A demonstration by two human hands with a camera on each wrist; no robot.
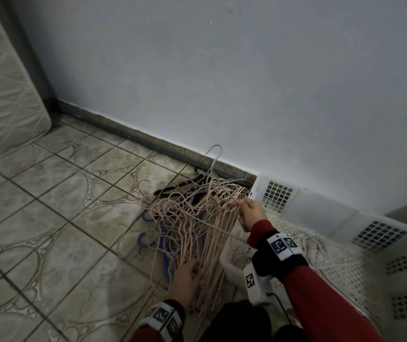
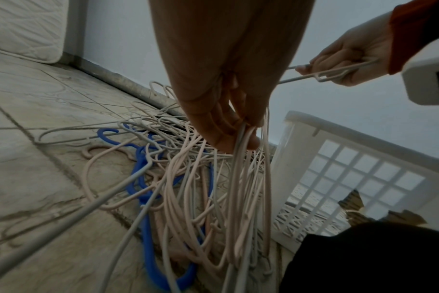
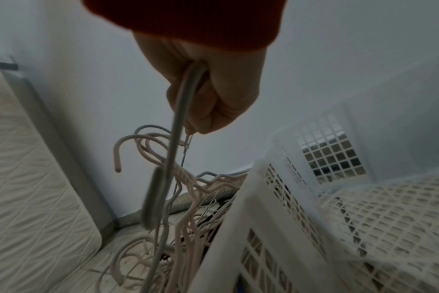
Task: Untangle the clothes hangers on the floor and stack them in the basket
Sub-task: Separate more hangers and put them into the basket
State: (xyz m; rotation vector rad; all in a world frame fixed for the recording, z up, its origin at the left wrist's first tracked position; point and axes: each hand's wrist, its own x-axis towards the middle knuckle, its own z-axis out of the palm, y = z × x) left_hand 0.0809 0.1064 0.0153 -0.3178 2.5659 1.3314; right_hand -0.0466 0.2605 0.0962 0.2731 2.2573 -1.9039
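Observation:
A tangle of thin pink wire hangers (image 1: 192,218) lies on the tiled floor by the wall, mixed with blue plastic hangers (image 2: 148,198) and a few dark ones (image 1: 180,185). My left hand (image 1: 187,275) grips the lower ends of a bunch of pink hangers (image 2: 238,178). My right hand (image 1: 250,211) is raised above the pile, fist closed round a grey-white wire hanger (image 3: 178,111) and a corner of a pink one (image 2: 338,73). The white lattice basket (image 1: 303,201) stands just right of the pile, with a few pink hangers (image 1: 313,245) inside.
A quilted mattress (image 1: 2,95) leans at the far left corner. The wall and dark baseboard (image 1: 135,134) run behind the pile. Patterned floor tiles (image 1: 49,206) stretch to the left. My dark-clothed knee (image 1: 241,322) is at the bottom, by the basket's near corner.

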